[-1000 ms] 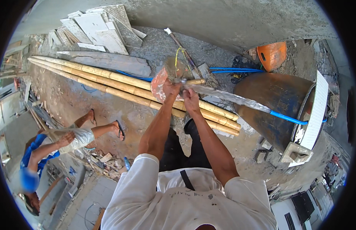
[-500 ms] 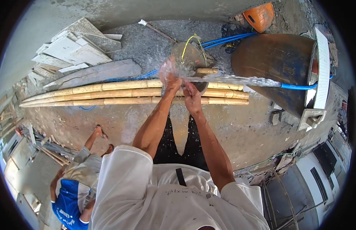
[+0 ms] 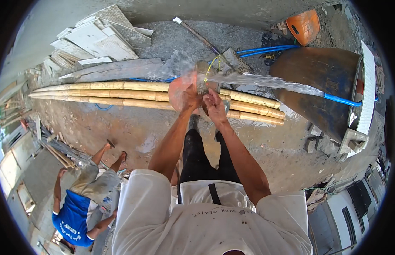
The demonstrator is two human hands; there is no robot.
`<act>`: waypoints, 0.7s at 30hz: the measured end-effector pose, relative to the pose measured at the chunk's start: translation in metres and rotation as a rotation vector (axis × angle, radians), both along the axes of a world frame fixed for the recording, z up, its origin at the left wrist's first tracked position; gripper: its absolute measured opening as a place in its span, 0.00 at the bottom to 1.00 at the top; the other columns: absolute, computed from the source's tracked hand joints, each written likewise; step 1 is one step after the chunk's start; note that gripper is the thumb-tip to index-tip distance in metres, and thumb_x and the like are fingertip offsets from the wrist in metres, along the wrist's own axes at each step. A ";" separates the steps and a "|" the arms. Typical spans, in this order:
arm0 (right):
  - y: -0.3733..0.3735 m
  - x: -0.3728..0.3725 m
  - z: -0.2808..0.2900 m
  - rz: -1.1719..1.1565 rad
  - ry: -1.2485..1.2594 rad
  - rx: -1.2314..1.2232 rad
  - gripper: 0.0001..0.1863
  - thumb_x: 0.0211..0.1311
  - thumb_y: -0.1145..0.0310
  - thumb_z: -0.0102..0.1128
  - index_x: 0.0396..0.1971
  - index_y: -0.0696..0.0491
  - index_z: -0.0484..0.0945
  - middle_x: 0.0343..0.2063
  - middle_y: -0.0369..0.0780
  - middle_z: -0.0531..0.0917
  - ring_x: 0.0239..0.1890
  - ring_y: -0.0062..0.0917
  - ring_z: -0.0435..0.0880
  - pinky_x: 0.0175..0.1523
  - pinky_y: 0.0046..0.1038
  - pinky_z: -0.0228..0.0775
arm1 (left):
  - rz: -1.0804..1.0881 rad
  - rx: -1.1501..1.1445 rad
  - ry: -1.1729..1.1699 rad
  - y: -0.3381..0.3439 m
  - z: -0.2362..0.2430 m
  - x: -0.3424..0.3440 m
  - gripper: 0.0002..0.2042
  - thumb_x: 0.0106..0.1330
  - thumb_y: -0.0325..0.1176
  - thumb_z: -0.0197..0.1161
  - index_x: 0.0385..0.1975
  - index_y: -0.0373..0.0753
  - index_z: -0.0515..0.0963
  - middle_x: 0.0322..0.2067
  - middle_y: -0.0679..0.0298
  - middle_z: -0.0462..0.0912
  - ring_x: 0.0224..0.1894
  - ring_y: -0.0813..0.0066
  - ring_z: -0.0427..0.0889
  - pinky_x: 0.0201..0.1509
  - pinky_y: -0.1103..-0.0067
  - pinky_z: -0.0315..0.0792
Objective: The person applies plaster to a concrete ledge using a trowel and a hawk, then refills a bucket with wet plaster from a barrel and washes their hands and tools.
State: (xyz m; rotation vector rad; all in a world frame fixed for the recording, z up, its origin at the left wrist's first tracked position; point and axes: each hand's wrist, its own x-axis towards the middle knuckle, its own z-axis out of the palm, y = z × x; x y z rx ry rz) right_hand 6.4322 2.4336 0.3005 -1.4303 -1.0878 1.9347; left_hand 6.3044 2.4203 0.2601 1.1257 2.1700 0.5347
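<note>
Water shoots leftward from a blue hose point(image 3: 340, 99) and splashes just beyond my hands. My left hand point(image 3: 191, 98) is closed at an orange-red rounded object point(image 3: 176, 90), whose kind the spray and blur hide. My right hand point(image 3: 214, 106), its fingers curled, is close beside it on the right; what they hold, if anything, is hidden. Around and behind the hands is a grey bucket point(image 3: 201, 67), partly covered, with a yellow cord point(image 3: 212, 68) at its top. Three bamboo poles point(image 3: 121, 94) lie crosswise under my hands.
Broken white boards point(image 3: 93, 40) lean at the far left, near a grey plank point(image 3: 116, 70). A large rusty drum point(image 3: 314, 80) lies at the right, with an orange plastic piece point(image 3: 304, 26) beyond it. Another person in a blue shirt point(image 3: 74, 216) is at the lower left.
The view has shifted, so the surroundings sit farther right. The orange-red object now shows by my left hand, and the stream passes farther beyond my right hand. The other person's legs have moved.
</note>
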 end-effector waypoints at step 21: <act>-0.047 0.028 0.051 0.260 0.078 0.122 0.16 0.56 0.73 0.60 0.45 0.59 0.73 0.34 0.35 0.77 0.39 0.17 0.75 0.45 0.20 0.68 | 0.311 0.431 -0.122 -0.097 0.058 0.076 0.10 0.44 0.24 0.62 0.20 0.36 0.65 0.13 0.57 0.72 0.17 0.61 0.76 0.22 0.70 0.67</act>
